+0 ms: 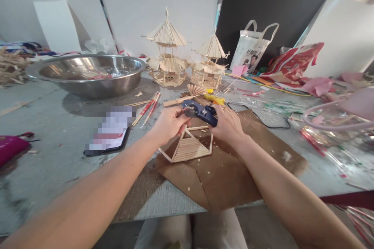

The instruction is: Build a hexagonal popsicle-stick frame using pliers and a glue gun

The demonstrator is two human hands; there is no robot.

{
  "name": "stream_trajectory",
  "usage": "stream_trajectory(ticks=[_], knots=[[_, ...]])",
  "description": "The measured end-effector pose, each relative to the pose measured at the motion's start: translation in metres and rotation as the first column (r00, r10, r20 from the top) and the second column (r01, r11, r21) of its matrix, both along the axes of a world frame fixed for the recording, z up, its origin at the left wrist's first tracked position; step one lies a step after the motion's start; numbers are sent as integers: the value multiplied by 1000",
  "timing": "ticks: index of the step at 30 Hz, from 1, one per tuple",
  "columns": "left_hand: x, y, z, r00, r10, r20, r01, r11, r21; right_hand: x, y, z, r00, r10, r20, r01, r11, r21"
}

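Note:
My right hand is wrapped round a dark blue hand cutter, its head pointing left. At that head, the fingers of my left hand are pinched together; what they grip is too small to make out. Just below both hands lies a flat frame of thin wooden sticks, with one triangular section filled by sticks side by side. The frame rests on a brown sheet. Behind the cutter sit a fan of wooden sticks and a yellow tool, partly hidden.
Two stick-built pagodas stand at the back. To the left are a steel basin, a phone and red-wrapped chopsticks. A white bag, red packaging and a pink-rimmed clear container are on the right.

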State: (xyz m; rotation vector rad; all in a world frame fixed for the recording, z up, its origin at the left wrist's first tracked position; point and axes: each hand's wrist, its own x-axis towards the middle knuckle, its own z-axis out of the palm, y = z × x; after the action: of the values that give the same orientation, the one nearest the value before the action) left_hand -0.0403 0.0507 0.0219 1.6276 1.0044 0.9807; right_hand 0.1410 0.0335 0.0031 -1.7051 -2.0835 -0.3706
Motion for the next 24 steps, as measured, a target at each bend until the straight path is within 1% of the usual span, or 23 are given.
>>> stream_trajectory(ticks=[5,9,15,24], knots=[[1,-2,2,1000,-1,-3,1,1000,2,0,1,0,1000,6,-7,-5,1000,16],[2,-2,2,1000,5,17,-5,1000,-20,0,1,0,1000,0,-20,0,1000,11],[2,-2,2,999,6,37,-4,999,-47,0,-1,2,999,-14,-33,13,999,-34],[0,-1,2,1000,6,26,-5,999,-47,-2,-3,6,998,-49,-28,46,994,-96]])
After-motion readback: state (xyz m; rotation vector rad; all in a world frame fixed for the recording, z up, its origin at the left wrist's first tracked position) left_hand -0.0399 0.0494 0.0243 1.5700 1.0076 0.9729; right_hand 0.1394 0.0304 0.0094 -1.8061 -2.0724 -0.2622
